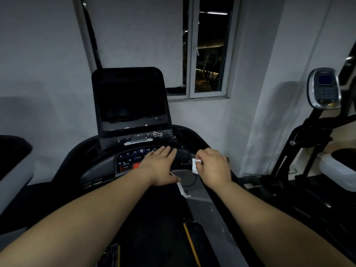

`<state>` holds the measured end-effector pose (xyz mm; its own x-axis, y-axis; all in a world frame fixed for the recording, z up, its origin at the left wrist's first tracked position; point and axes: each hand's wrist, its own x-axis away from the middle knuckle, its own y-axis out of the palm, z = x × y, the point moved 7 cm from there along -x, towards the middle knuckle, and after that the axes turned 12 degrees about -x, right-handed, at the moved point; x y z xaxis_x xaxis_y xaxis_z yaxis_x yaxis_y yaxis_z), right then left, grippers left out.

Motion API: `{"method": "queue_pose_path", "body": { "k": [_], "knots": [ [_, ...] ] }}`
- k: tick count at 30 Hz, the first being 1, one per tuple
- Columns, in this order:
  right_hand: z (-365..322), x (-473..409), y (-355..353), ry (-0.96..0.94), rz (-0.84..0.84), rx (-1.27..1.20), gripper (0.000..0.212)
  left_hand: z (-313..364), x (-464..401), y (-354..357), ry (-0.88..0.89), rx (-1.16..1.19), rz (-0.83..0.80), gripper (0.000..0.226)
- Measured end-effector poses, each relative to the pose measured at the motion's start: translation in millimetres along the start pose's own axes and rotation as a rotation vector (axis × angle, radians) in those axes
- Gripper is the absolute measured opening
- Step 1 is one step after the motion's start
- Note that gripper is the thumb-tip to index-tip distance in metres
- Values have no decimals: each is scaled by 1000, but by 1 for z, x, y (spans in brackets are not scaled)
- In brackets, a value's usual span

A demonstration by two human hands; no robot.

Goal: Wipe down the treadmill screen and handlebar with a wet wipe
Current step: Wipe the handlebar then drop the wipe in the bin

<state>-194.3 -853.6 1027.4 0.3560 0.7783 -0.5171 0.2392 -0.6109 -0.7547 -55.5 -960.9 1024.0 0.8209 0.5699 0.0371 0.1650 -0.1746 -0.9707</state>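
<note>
The treadmill's dark screen (131, 97) stands upright ahead of me, switched off. Below it lies the button panel (133, 157) and the black handlebar (183, 154) curving to the right. My left hand (159, 166) lies flat, fingers spread, over the right part of the button panel and the bar. My right hand (212, 166) pinches a small white wet wipe (196, 165) just right of it, held against or just above the handlebar. The wipe hangs folded from my fingers.
Another exercise machine with a small console (324, 87) stands at the right. A window (208, 47) is in the wall behind. The treadmill belt (163, 228) runs beneath my arms. Part of a neighbouring machine (13, 160) is at the left edge.
</note>
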Motion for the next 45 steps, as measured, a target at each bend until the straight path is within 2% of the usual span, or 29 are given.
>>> {"method": "queue_pose_path", "body": {
  "k": [8, 16, 31, 36, 45],
  "knots": [
    [-28, 39, 9, -23, 2, 49, 8, -1, 39, 25, 27, 18, -5, 110],
    [-37, 110, 41, 40, -101, 30, 9, 14, 81, 80, 53, 77, -94, 112],
    [40, 211, 95, 116, -242, -45, 7, 93, 118, 187, 5, 175, -275, 112],
    [73, 255, 121, 139, -361, -55, 5, 131, 135, 228, -1, 194, -362, 112],
    [96, 310, 165, 258, -383, -115, 7, 157, 164, 301, -24, 238, -476, 111]
  ]
}}
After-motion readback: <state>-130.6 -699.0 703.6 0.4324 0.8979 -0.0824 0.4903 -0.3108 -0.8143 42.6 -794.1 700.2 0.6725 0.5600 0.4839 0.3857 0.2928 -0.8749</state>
